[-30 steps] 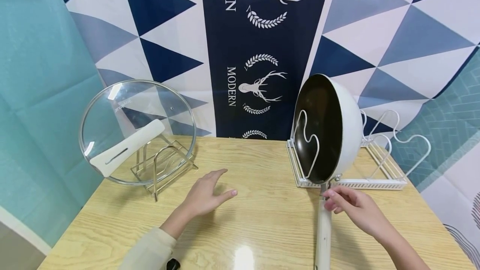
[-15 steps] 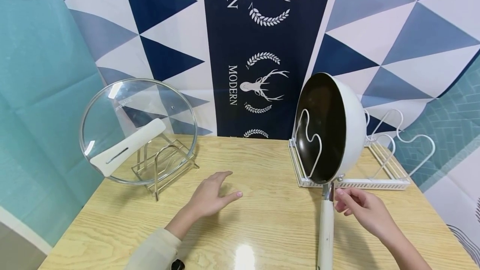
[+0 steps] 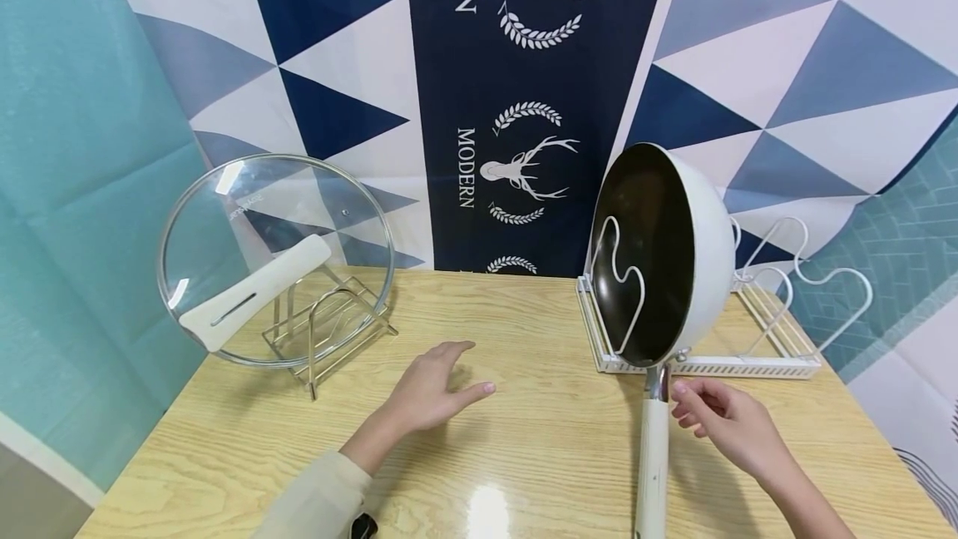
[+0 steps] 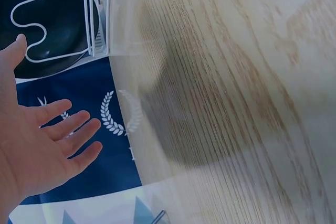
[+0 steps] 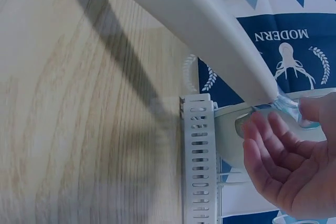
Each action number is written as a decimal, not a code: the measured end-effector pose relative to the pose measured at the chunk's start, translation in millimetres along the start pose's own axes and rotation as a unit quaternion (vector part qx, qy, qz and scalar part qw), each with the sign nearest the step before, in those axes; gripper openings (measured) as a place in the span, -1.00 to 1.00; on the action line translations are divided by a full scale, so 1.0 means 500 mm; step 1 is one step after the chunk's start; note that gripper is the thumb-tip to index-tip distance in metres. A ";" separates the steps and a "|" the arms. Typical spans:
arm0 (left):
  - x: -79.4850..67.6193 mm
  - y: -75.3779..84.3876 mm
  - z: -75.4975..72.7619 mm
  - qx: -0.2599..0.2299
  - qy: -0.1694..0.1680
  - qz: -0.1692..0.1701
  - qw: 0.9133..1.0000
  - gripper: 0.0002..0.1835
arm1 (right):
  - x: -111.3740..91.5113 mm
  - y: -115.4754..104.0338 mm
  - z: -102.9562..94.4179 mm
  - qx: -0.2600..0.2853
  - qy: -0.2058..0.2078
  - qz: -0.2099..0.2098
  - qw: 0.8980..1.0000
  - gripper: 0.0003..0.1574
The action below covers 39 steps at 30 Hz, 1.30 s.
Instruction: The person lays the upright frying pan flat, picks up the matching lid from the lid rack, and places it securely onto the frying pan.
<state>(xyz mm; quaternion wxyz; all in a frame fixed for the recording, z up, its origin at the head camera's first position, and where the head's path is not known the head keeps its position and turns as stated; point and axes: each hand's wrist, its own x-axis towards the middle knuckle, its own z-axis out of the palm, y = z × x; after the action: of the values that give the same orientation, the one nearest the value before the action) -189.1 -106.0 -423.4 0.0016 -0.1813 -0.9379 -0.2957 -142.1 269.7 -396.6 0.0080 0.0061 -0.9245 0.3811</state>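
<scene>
A wok, black inside and white outside, stands on its side in the white wire rack, its long cream handle pointing toward me. Just right of the handle's metal neck is my right hand, fingers loosely bent and holding nothing. In the right wrist view the fingertips are close to that neck. Over the middle of the table, my left hand has its fingers extended with nothing in them; the left wrist view shows the same hand with spread fingers.
On the left, a round glass lid with a cream bar handle leans in a small metal wire stand. Behind the wooden table hangs a patterned cloth. White wire dividers rise at the rack's right side.
My right hand has drawn slightly right, its fingertips parting from the wok's handle. My left hand has shifted a little right. The wok stays in the rack; the view has shifted slightly.
</scene>
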 end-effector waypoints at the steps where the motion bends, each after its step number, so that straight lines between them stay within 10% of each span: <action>1: 0.001 0.001 0.001 0.000 -0.001 0.001 1.000 -0.18 | 0.000 0.001 0.001 -0.004 -0.002 0.001 1.000 -0.56; 39: 0.012 0.024 0.031 -0.117 -0.080 0.004 0.990 -0.18 | 0.017 0.003 0.023 0.091 -0.158 0.077 0.980 -0.26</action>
<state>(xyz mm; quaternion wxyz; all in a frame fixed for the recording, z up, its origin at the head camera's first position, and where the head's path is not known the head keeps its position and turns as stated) -189.0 -86.5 -428.8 -0.0931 -0.2074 -0.8931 -0.3882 -150.5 262.7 -405.3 -0.1684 -0.0045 -0.8732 0.4573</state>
